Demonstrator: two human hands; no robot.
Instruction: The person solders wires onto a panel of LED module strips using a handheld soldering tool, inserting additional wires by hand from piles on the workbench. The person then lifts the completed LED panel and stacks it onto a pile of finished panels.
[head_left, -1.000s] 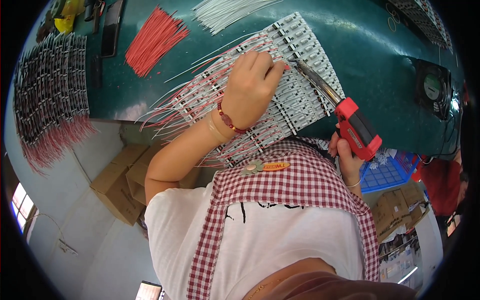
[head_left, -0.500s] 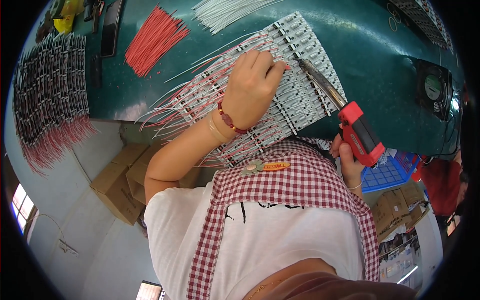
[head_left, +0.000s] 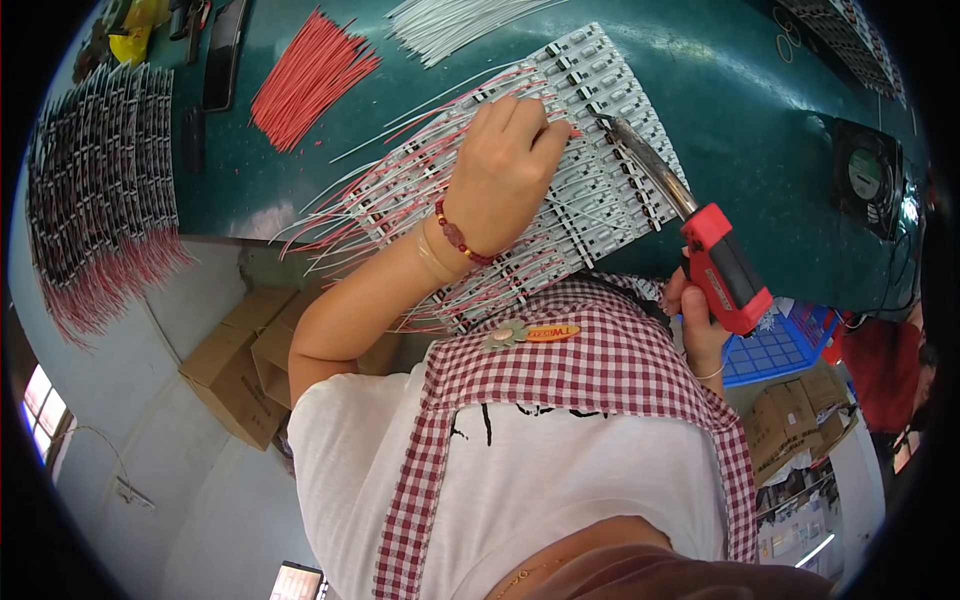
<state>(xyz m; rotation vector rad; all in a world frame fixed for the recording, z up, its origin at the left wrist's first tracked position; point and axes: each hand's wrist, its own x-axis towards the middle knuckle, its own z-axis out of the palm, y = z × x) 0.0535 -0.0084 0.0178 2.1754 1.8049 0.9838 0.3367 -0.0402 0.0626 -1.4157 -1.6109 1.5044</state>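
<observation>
My left hand [head_left: 503, 165] is closed in a pinch above a panel of small circuit boards [head_left: 640, 115], with the end of a red wire [head_left: 574, 133] showing at its fingertips. In my right hand [head_left: 703, 328] is a soldering iron [head_left: 727, 268] with a red and black pistol-like handle. Its dark tip points up and left over the panel, close to the red wire end; whether it touches a board I cannot tell. Rows of red and white wires [head_left: 360, 205] stick out from the panel's left side, partly behind my left hand and forearm.
On the green table [head_left: 745, 150] lie a bundle of red wires [head_left: 312, 82] and a bundle of white wires [head_left: 460, 25]. Wired panels [head_left: 100, 170] hang over the left edge. A black fan [head_left: 868, 178] stands at right, above a blue basket [head_left: 770, 350]. Cardboard boxes [head_left: 232, 370] sit below.
The soldering iron has shifted slightly, its handle a little right and its tip slightly up. My left hand has barely moved and keeps its pinch.
</observation>
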